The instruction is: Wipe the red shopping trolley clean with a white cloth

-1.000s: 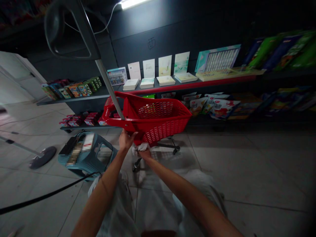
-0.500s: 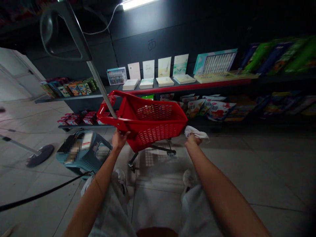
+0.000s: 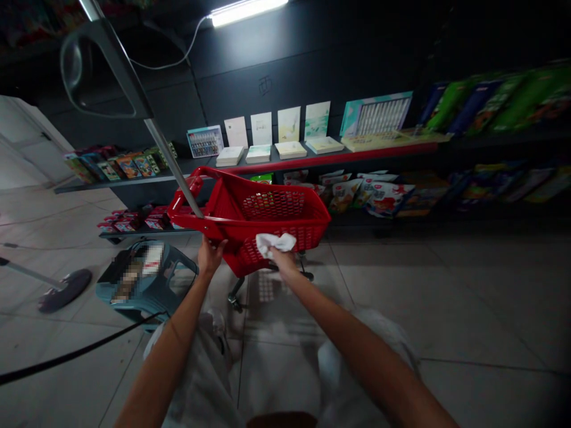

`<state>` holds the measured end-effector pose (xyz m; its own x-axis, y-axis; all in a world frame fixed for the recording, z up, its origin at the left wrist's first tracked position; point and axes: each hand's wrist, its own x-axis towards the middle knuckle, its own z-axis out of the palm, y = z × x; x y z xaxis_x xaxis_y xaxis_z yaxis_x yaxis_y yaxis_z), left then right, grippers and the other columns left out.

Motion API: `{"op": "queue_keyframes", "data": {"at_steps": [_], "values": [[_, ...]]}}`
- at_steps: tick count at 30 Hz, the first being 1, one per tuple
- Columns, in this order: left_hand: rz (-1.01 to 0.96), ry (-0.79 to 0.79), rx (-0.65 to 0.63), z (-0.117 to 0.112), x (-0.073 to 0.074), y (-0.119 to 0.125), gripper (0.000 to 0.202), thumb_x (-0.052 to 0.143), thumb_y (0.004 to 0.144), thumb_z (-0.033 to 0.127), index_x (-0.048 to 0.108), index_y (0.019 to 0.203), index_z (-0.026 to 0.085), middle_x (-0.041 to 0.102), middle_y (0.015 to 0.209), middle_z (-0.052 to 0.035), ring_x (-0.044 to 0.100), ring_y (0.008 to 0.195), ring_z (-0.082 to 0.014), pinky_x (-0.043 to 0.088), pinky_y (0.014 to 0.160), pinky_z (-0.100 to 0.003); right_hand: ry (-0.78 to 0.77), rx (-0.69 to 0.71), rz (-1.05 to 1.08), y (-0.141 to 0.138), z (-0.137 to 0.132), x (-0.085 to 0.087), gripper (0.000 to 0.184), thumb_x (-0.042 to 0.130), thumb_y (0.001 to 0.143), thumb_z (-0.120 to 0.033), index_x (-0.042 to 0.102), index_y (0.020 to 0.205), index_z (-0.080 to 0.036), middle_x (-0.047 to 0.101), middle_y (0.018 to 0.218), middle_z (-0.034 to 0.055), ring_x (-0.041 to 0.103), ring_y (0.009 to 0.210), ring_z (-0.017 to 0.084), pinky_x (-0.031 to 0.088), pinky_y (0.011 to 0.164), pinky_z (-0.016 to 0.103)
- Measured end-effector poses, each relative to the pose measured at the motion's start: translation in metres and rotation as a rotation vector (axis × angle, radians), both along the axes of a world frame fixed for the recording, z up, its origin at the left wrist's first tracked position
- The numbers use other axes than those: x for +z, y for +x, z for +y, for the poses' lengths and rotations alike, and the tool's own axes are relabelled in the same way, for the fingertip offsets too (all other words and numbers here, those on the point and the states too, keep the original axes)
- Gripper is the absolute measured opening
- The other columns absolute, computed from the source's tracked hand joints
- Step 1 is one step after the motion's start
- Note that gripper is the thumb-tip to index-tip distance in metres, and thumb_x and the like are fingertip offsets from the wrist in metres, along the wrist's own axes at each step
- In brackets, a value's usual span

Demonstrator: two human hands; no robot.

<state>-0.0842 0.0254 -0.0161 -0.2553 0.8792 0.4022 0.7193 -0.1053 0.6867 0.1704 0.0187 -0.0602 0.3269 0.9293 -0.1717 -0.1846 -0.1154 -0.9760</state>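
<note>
A red plastic shopping trolley (image 3: 307, 224) with perforated sides stands sideways before me, its basket open at the top. At its lower left corner, below the push handle, my left hand (image 3: 209, 257) is closed on the basket's edge; part of the fingers is hidden behind the plastic. My right hand (image 3: 282, 261) grips a crumpled white cloth (image 3: 277, 242), which lies against the perforated near side of the basket. A grey metal pole (image 3: 167, 145) with a dark loop grip rises across the handle end of the trolley.
Behind the trolley runs a dark shelf with a red edge (image 3: 285, 164), bearing booklets (image 3: 291, 148) and boxed pen sets. Snack bags (image 3: 389, 197) fill the lower shelf. Left are a blue-grey stool (image 3: 156, 292) with blurred items on top, a round stand base (image 3: 66, 290) and a black cable (image 3: 89, 348).
My right hand has moved left with the cloth, from beyond the trolley's right end onto its near side. My left hand stays at the trolley's lower left corner. The view has shifted slightly.
</note>
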Motion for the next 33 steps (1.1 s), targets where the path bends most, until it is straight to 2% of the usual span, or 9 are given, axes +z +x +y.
{"op": "queue_keyframes", "data": {"at_steps": [2,5,9,11,14,16,18,23,33], "values": [[-0.009,-0.003,0.005,0.001,-0.001,-0.002,0.070,0.077,0.088,0.049,0.047,0.144,0.019,0.077,0.115,-0.0129,0.077,0.096,-0.0242,0.062,0.085,-0.035,0.080,-0.217,0.015,0.047,0.022,0.020,0.045,0.069,0.072,-0.031,0.066,0.114,-0.019,0.076,0.120,0.0095,0.072,0.111,0.021,0.060,0.088,0.028],[-0.047,0.006,0.008,0.003,-0.004,-0.007,0.068,0.074,0.090,0.048,0.046,0.143,0.018,0.075,0.115,-0.0129,0.076,0.094,-0.0229,0.062,0.085,-0.034,0.260,-0.500,-0.013,0.116,0.043,0.046,0.041,0.069,0.070,-0.028,0.067,0.109,-0.016,0.076,0.118,0.0112,0.074,0.105,0.023,0.061,0.088,0.033],[-0.041,0.071,0.066,0.000,-0.005,-0.007,0.065,0.072,0.090,0.044,0.045,0.142,0.015,0.067,0.127,-0.0173,0.072,0.107,-0.0249,0.060,0.098,-0.042,0.405,-0.557,-0.206,0.164,0.044,0.060,0.037,0.063,0.073,-0.024,0.067,0.110,-0.015,0.076,0.114,0.0109,0.073,0.098,0.021,0.060,0.087,0.035],[-0.011,0.114,0.142,-0.004,-0.003,-0.001,0.072,0.070,0.090,0.038,0.038,0.149,0.012,0.055,0.143,-0.0225,0.064,0.127,-0.0289,0.053,0.112,-0.049,0.372,-0.436,-0.387,0.165,0.037,0.062,0.036,0.061,0.077,-0.023,0.068,0.111,-0.015,0.075,0.111,0.0111,0.072,0.095,0.021,0.058,0.088,0.035],[0.034,0.127,0.219,-0.016,0.001,0.016,0.088,0.069,0.088,0.033,0.022,0.159,0.010,0.031,0.162,-0.0267,0.036,0.155,-0.0354,0.034,0.128,-0.054,0.341,-0.166,-0.765,0.148,0.025,0.065,0.031,0.062,0.079,-0.019,0.072,0.108,-0.015,0.073,0.112,0.0138,0.066,0.103,0.026,0.054,0.097,0.040],[0.035,0.094,0.202,-0.024,0.002,0.029,0.097,0.070,0.087,0.033,0.014,0.163,0.011,0.016,0.169,-0.0264,0.021,0.162,-0.0374,0.026,0.132,-0.055,0.393,-0.045,-0.999,0.133,0.017,0.069,0.034,0.061,0.079,-0.015,0.074,0.110,-0.016,0.070,0.120,0.0154,0.061,0.113,0.030,0.049,0.104,0.044],[0.026,0.058,0.123,-0.030,0.002,0.041,0.101,0.070,0.087,0.035,0.010,0.165,0.014,0.005,0.173,-0.0249,0.017,0.164,-0.0376,0.026,0.133,-0.054,0.429,-0.005,-1.140,0.120,0.010,0.074,0.038,0.060,0.080,-0.012,0.074,0.115,-0.016,0.068,0.125,0.0158,0.057,0.117,0.033,0.048,0.104,0.045],[0.009,-0.017,-0.089,-0.036,-0.006,0.060,0.095,0.064,0.092,0.038,0.011,0.168,0.016,0.008,0.176,-0.0216,0.015,0.165,-0.0357,0.027,0.132,-0.054,0.410,0.028,-1.234,0.103,0.006,0.082,0.036,0.060,0.083,-0.014,0.072,0.117,-0.018,0.068,0.125,0.0149,0.055,0.118,0.033,0.047,0.098,0.044],[-0.013,-0.040,-0.192,-0.032,-0.019,0.051,0.087,0.059,0.096,0.040,0.015,0.169,0.020,0.016,0.177,-0.0164,0.012,0.166,-0.0284,0.022,0.134,-0.052,0.463,0.124,-1.289,0.097,0.010,0.078,0.035,0.056,0.086,-0.010,0.070,0.117,-0.020,0.069,0.127,0.0135,0.057,0.120,0.032,0.046,0.098,0.042]]}}
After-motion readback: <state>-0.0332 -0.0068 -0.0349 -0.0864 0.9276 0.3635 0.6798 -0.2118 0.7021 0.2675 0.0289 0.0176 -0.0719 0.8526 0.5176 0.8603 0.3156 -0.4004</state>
